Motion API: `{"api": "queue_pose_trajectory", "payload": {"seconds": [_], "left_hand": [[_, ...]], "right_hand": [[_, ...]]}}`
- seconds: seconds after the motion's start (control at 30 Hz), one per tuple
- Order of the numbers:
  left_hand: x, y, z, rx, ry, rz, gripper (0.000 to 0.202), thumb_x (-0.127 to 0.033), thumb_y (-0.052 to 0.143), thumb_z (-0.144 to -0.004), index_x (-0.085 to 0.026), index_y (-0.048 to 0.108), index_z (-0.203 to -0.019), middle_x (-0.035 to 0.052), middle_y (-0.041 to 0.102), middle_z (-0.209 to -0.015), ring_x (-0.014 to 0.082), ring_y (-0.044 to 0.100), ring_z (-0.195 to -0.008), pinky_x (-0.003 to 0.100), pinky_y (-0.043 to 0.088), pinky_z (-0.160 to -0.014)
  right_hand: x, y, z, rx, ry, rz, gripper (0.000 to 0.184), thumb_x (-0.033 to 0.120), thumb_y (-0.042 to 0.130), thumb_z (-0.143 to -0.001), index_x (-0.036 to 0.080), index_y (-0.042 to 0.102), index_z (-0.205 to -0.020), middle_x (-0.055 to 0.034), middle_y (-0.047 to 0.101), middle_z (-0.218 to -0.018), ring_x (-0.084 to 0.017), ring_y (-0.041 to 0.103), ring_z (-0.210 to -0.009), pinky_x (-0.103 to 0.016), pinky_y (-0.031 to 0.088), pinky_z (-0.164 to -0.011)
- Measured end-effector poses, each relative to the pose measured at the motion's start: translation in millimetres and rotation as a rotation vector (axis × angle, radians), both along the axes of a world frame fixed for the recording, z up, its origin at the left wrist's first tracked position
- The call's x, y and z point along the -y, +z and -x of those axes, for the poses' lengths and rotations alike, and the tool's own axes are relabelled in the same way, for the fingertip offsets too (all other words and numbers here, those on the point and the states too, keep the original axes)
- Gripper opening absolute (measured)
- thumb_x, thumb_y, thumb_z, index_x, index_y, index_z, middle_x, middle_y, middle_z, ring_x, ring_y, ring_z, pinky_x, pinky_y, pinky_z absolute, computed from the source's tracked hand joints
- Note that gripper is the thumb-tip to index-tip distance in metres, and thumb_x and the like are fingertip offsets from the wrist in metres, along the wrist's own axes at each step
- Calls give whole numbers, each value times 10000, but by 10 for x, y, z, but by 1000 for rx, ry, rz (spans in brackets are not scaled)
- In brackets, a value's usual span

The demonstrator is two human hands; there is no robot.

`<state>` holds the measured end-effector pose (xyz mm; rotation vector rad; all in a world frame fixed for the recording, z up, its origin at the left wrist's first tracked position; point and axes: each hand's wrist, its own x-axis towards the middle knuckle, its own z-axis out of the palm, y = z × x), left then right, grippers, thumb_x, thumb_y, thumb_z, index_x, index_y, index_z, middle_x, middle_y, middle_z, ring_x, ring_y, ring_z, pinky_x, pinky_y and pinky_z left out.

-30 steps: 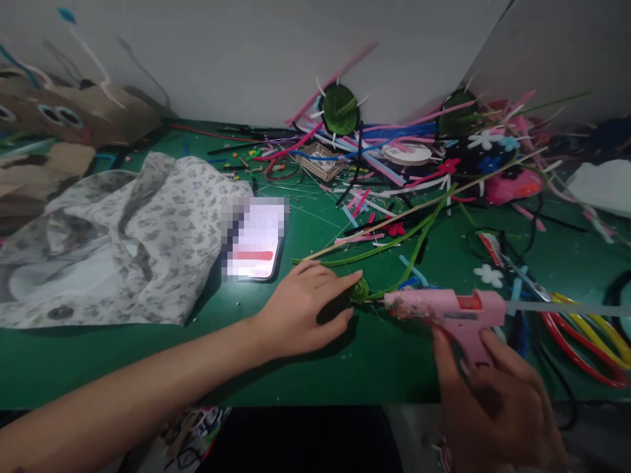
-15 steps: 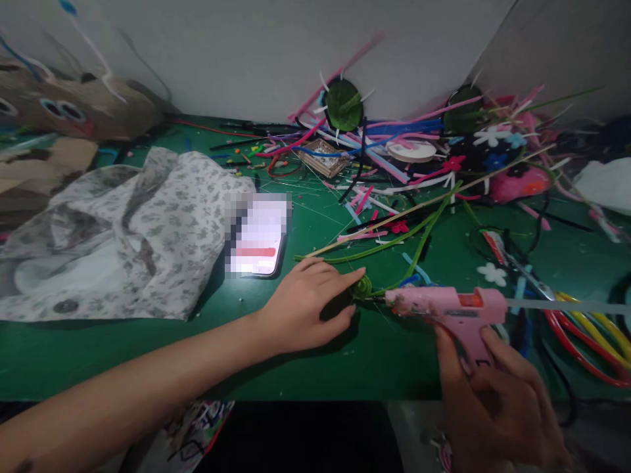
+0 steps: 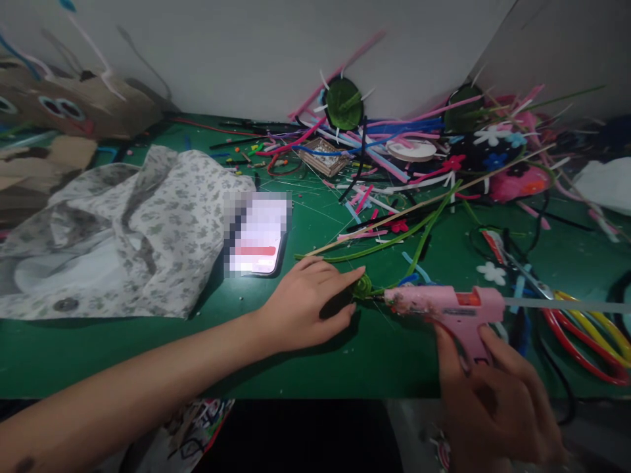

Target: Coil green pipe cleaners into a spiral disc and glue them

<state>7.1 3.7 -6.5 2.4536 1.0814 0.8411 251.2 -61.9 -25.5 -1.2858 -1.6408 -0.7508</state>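
Note:
My left hand (image 3: 308, 305) rests on the green table (image 3: 345, 361), fingertips and thumb pinching a small green coiled pipe cleaner (image 3: 363, 287). Its long green stems run up and to the right. My right hand (image 3: 493, 401) grips the handle of a pink glue gun (image 3: 446, 305), finger on the trigger. The gun lies level, its nozzle pointing left and almost touching the coil. A white glue stick (image 3: 562, 305) sticks out of the back of the gun to the right.
A lit phone (image 3: 259, 236) lies beside a crumpled flowered cloth (image 3: 118, 230) at the left. A heap of coloured pipe cleaners (image 3: 394, 151) fills the back right. Red and yellow tubes (image 3: 586, 341) and scissors (image 3: 513, 263) lie at the right. Cardboard figures (image 3: 64, 112) stand far left.
The glue gun's nozzle has crept slightly left toward the coil. My left hand has stayed on the coil.

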Motion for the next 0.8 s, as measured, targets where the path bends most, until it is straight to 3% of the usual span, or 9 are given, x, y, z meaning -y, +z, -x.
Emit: {"api": "queue_pose_trajectory", "payload": {"seconds": [0.8], "left_hand": [[-36, 18, -3, -29, -11, -8, 392, -269, 478, -941, -133, 528, -1306, 70, 702, -961, 199, 622, -920, 397, 433, -907]], "right_hand": [[37, 43, 10, 11, 20, 35, 433, 82, 872, -529, 175, 454, -595, -71, 721, -984, -202, 694, -752, -305, 565, -675]]}}
